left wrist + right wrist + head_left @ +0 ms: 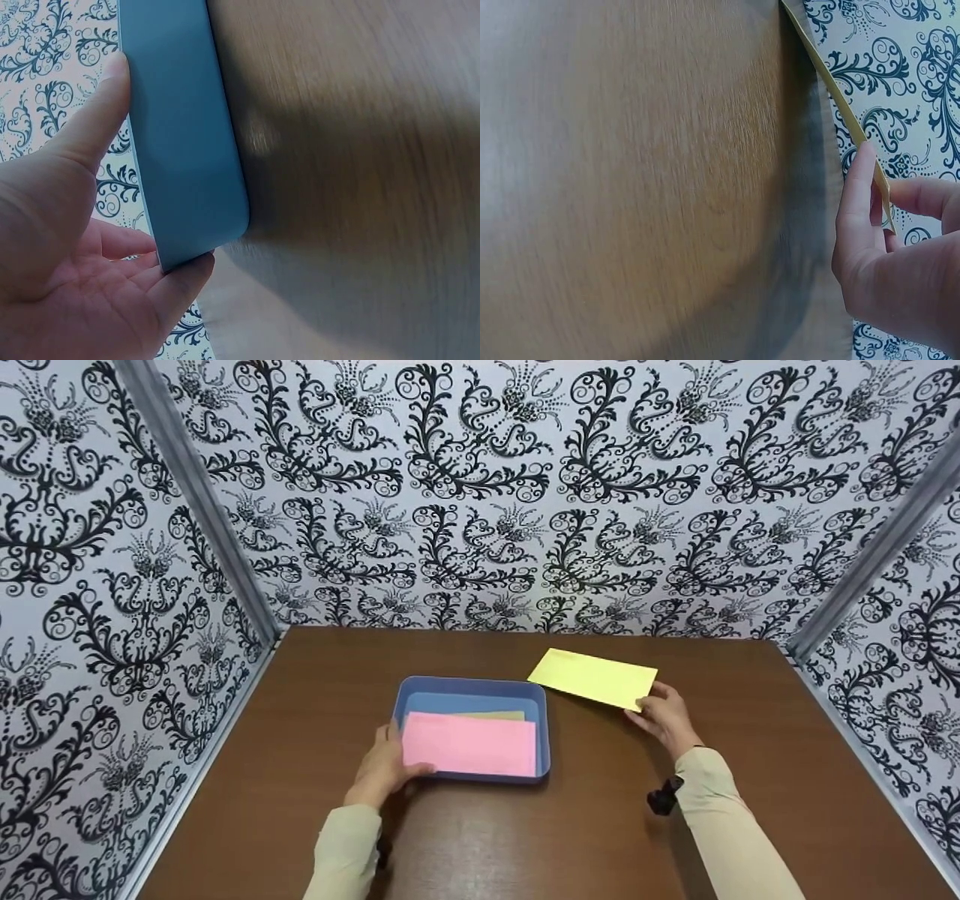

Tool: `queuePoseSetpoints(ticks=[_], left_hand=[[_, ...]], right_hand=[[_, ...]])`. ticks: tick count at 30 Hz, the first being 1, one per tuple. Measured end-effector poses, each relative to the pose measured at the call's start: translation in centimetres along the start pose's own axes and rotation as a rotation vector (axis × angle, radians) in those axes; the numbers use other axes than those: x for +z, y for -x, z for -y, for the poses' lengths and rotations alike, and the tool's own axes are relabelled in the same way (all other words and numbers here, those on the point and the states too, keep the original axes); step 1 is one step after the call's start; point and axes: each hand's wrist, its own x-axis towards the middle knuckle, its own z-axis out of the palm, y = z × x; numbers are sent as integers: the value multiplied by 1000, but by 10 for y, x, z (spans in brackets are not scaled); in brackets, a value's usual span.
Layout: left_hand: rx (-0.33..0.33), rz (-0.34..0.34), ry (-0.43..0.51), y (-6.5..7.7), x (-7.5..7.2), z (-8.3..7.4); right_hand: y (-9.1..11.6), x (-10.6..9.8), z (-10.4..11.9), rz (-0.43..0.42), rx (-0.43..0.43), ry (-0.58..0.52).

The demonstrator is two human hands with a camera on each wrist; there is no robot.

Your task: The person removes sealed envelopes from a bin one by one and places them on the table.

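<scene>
A blue plastic tray (472, 685) stands on the table with a pink envelope (471, 744) lying in it. Under the pink one, part of a dull yellow envelope (491, 715) shows. My left hand (384, 765) grips the tray's near left corner. In the left wrist view the thumb lies along the rim of the tray (180, 127) and the fingers reach round its end. To the right of the tray, my right hand (666, 716) pinches a bright yellow envelope (596, 678) by its right end. Seen edge-on in the right wrist view, this envelope (838, 94) is held between thumb and fingers.
The brown wooden table (480, 840) extends around the tray. Behind it stands a white wall (487, 525) with black scroll patterns, and patterned panels rise at both sides. A small black device (664, 797) sits at the right wrist.
</scene>
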Motion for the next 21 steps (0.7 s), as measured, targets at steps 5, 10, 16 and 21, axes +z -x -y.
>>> queuePoseSetpoints(ticks=[5, 10, 16, 21], left_hand=[[18, 3, -31, -2, -1, 1], [11, 2, -7, -1, -1, 0], [2, 2, 4, -1, 0, 0], [-5, 3, 0, 0, 0, 0]], right_hand=[[-3, 0, 2, -32, -2, 46], [-5, -2, 5, -42, -8, 68], [-7, -3, 4, -63, -27, 51], [-10, -4, 0, -90, -56, -3]])
